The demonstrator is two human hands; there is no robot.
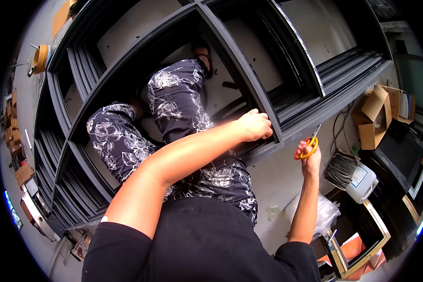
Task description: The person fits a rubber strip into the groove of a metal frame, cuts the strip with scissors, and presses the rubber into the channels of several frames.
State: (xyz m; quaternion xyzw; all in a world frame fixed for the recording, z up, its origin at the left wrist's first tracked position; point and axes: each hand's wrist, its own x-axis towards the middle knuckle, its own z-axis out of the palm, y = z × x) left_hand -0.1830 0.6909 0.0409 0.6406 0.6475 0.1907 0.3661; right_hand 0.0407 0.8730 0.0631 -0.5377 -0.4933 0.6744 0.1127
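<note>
We cannot make out the fingertips of the left hand (256,126), because the knuckles and the back of the hand cover them, nor can we see whether they pinch anything. Beyond that hand, the stacked dark frames (235,51) run out at the top into the black rim of the view, and their inner slats merge in shadow. The patterned trousers (176,101) stand within a frame opening to the left of the left hand, one foot partly hidden. The front rail (305,123) of the stack passes just above the right hand (310,157) and slants up to the right; a frame corner sits right beside the left hand. Between and below the hands we see grey floor (272,183), giving some room as far as a clear plastic bag (326,214) below the right hand. To the right of that hand, a coil of cable (341,169), a whitish jug (363,182) and a cardboard box (376,117) border the space. The left hand is loosely curled at the corner, overlapping the bar in our view. The right hand, fingers closed around yellow-and-red handles, holds the scissors (312,142) upright, blades near the rail.
</note>
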